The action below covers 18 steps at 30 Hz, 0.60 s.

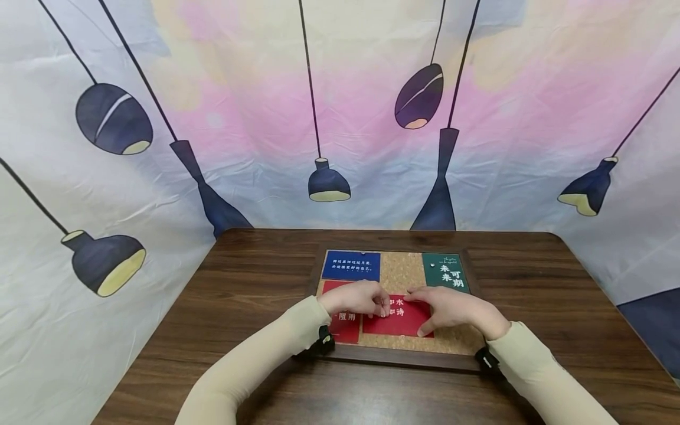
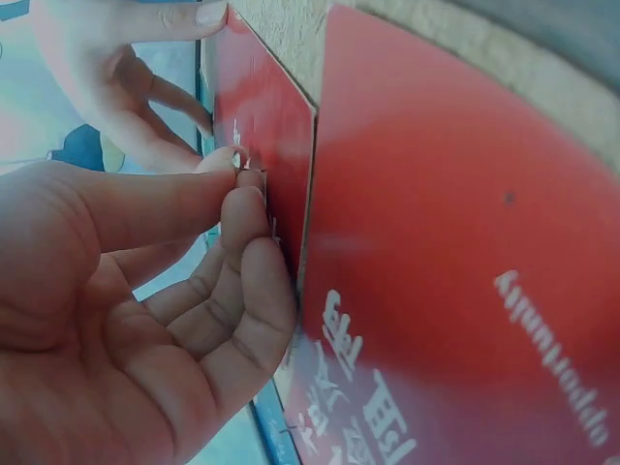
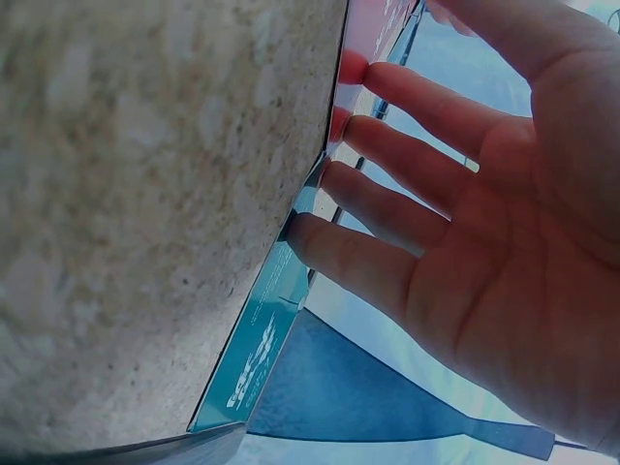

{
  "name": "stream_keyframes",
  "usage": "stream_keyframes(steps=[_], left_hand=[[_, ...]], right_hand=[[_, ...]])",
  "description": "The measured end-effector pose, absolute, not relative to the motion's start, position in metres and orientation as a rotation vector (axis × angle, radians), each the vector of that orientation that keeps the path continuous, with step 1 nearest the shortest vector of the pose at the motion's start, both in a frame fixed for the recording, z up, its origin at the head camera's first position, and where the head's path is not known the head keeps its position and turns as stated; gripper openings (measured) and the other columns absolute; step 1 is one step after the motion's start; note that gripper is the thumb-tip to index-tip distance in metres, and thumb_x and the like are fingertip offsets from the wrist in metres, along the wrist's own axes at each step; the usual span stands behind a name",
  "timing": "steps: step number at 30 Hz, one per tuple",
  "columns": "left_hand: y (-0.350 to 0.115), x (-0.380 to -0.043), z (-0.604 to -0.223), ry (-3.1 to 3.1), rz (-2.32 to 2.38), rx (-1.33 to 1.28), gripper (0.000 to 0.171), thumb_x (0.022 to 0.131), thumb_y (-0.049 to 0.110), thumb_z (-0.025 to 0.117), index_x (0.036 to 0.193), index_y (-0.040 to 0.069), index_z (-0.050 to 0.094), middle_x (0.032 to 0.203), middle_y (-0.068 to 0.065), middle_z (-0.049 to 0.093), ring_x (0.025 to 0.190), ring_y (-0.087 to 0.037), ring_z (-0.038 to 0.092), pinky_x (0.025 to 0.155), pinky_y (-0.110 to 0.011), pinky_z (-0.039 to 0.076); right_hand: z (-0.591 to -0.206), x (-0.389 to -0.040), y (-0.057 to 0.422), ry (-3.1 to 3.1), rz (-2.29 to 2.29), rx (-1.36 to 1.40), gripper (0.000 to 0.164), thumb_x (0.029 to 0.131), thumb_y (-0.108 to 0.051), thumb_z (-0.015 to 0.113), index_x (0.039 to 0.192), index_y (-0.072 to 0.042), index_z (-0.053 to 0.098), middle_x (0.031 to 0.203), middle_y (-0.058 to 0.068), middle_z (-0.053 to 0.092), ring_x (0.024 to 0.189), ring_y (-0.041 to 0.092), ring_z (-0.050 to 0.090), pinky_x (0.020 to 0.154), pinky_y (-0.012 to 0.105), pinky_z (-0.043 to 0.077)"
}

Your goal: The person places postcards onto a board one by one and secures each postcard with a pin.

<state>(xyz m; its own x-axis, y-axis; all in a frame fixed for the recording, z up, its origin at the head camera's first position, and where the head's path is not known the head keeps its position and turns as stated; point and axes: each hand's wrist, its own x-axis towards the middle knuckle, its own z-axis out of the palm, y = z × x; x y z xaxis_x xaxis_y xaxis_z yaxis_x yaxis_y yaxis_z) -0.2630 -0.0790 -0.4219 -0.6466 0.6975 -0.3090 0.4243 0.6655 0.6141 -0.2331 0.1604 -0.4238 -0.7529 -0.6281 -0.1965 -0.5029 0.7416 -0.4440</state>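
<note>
A red card (image 1: pixel 398 326) with white writing lies on a cork board (image 1: pixel 401 274), under both hands. My left hand (image 1: pixel 361 297) pinches a small pale pushpin (image 2: pixel 238 160) between thumb and forefinger, close over the card's upper left part. The pin is mostly hidden by the fingertips. My right hand (image 1: pixel 451 307) spreads over the card's right end, its thumb at the lower edge and its fingertips at the upper edge. In the right wrist view its fingers (image 3: pixel 387 242) are nearly straight. Left of this card lies a second red card (image 2: pixel 417 184), partly covered by my left hand in the head view.
A blue card (image 1: pixel 345 273) lies at the board's upper left, a green card (image 1: pixel 445 282) at its upper right. The board's dark wooden frame (image 1: pixel 404 357) rests on a brown table (image 1: pixel 239 289). Behind hangs a cloth (image 1: pixel 361 118) printed with lamps.
</note>
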Motion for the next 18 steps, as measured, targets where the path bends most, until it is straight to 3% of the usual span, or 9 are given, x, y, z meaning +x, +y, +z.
stream_keyframes(steps=[7, 18], left_hand=[[-0.0796, -0.2645, -0.4226, 2.313, 0.749, 0.813, 0.013, 0.095, 0.005, 0.067, 0.085, 0.010, 0.072, 0.075, -0.002, 0.065, 0.062, -0.015, 0.058, 0.062, -0.023, 0.049], [-0.0776, -0.2600, -0.4248, 2.385, 0.683, 0.833, 0.012, 0.095, 0.009, 0.069, 0.084, 0.015, 0.070, 0.075, 0.002, 0.062, 0.064, -0.011, 0.051, 0.062, -0.023, 0.044]], right_hand=[[-0.4224, -0.2321, 0.1605, 2.606, -0.532, -0.873, 0.071, 0.074, -0.027, 0.090, 0.137, -0.008, 0.062, 0.148, 0.016, 0.051, 0.134, 0.041, 0.046, 0.105, 0.058, 0.042], [-0.4238, -0.2328, 0.1605, 2.604, -0.523, -0.848, 0.071, 0.074, -0.027, 0.090, 0.138, -0.010, 0.062, 0.148, 0.017, 0.050, 0.133, 0.041, 0.046, 0.104, 0.057, 0.043]])
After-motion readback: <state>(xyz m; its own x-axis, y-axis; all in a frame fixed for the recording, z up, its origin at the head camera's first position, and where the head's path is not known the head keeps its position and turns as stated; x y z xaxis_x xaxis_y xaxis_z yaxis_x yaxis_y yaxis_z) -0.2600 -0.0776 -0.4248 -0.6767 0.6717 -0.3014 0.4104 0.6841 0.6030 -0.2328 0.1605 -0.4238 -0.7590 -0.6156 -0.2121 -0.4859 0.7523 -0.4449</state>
